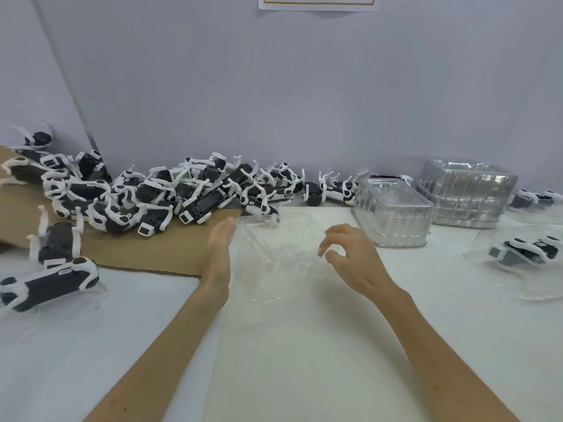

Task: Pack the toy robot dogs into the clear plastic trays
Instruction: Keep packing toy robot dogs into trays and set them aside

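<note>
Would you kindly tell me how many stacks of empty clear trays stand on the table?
2. The nearer stack sits beyond the right hand; the taller stack stands behind it, by the wall. Others may be hidden off frame.

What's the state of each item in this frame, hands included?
clear tray: empty, between the hands.
left hand: flat, fingers straight, at tray's left edge.
right hand: fingers curled over tray; grip unclear.
dog pile: loose, unpacked.
tray stacks: nested, empty.
far-right dog: lying in a tray.
</note>
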